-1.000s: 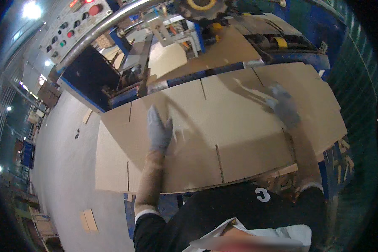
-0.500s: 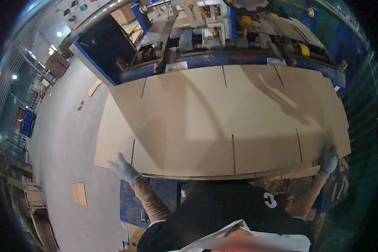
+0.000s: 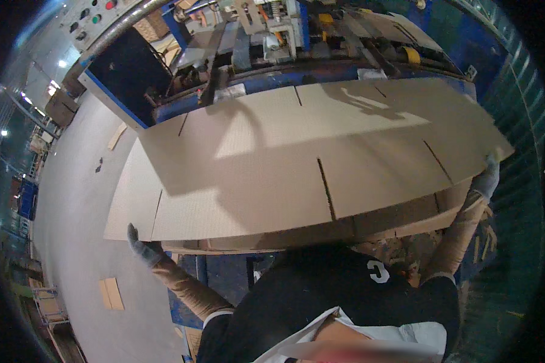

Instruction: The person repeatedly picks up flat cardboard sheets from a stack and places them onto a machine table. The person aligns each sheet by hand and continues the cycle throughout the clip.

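Note:
A wide brown cardboard sheet (image 3: pixel 266 187) with dark slots cut into its long edges spans the space before me. My left hand (image 3: pixel 142 247), in a grey glove, grips its near left edge, thumb on top and the other fingers hidden beneath. At the right end, my right hand (image 3: pixel 486 178), also gloved, holds the edge, with its fingers partly out of sight. The right side of this sheet is raised and tilted above other cardboard sheets (image 3: pixel 399 225), which show under its near edge.
Beyond the sheet stands a blue machine (image 3: pixel 260 81) with rollers and belts. A dark blue side panel (image 3: pixel 127 78) rises at its left, below a control panel with buttons (image 3: pixel 97 15). On the grey floor (image 3: pixel 79 230) lies a small cardboard piece (image 3: pixel 111 294).
The top sheet's right end has lifted off the sheets below and shifted. My left hand has closed on the left edge; my right hand has risen and moved farther forward with the sheet.

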`<move>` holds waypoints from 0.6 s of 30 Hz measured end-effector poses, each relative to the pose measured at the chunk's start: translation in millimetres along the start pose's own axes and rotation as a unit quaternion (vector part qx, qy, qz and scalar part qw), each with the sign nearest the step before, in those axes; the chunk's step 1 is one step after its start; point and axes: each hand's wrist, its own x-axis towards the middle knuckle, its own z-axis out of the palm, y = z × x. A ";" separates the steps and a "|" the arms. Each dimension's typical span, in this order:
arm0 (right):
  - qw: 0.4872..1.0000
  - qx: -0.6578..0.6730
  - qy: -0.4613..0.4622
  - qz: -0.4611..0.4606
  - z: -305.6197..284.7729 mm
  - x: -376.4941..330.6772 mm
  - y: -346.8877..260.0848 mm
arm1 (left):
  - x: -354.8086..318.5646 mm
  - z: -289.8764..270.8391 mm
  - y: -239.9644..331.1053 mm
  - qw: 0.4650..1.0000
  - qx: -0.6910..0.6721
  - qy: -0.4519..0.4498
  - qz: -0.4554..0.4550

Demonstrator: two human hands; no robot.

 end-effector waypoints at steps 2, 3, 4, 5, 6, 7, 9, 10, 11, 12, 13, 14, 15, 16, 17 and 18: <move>0.997 0.043 -0.062 -0.020 14.0 -18.8 -21.8 | 5.2 -0.6 8.4 0.998 0.048 -0.007 -0.048; 0.998 -0.034 -0.034 -0.045 19.6 -34.3 -32.6 | 2.0 -1.6 12.2 0.995 0.089 -0.023 -0.027; 0.994 -0.091 0.005 -0.056 21.6 -56.7 -42.0 | -5.1 -2.6 16.1 0.993 0.119 -0.025 -0.005; 0.987 -0.139 0.005 -0.085 22.3 -77.7 -52.2 | -19.6 -3.2 15.2 0.964 0.245 -0.062 0.081; 0.937 -0.317 0.020 -0.145 21.8 -100.1 -60.3 | -36.7 -2.5 14.4 0.924 0.307 -0.149 0.173; 0.874 -0.447 0.022 -0.190 22.9 -126.8 -58.5 | -50.4 0.4 18.5 0.911 0.315 -0.189 0.188; 0.840 -0.506 -0.020 -0.195 30.4 -166.0 -48.6 | -78.2 19.9 17.2 0.972 0.211 -0.098 0.040; 0.846 -0.449 -0.146 -0.249 37.0 -181.6 -39.7 | -93.4 34.6 14.4 0.958 0.251 -0.138 0.027; 0.817 -0.299 -0.354 -0.344 46.4 -190.5 -29.0 | -109.5 51.4 10.7 0.942 0.315 -0.117 -0.010; 0.763 -0.347 -0.440 -0.323 53.6 -198.2 -22.1 | -128.6 66.6 9.3 0.901 0.335 -0.264 0.084; 0.702 -0.392 -0.516 -0.294 60.6 -203.5 -15.4 | -139.3 82.2 10.9 0.846 0.377 -0.349 0.143; 0.654 -0.418 -0.562 -0.285 70.7 -206.8 -3.5 | -137.4 100.1 9.0 0.763 0.429 -0.439 0.202; 0.588 -0.459 -0.612 -0.262 79.2 -208.4 5.4 | -140.9 114.1 3.6 0.680 0.467 -0.496 0.272; 0.610 -0.428 -0.604 -0.283 82.7 -207.2 10.0 | -142.6 124.3 0.3 0.542 0.553 -0.545 0.320; 0.614 -0.411 -0.606 -0.295 85.8 -204.9 15.3 | -146.3 130.9 -4.5 0.502 0.561 -0.576 0.319; 0.615 -0.387 -0.607 -0.323 86.8 -202.0 19.4 | -147.2 134.8 -8.9 0.442 0.590 -0.605 0.301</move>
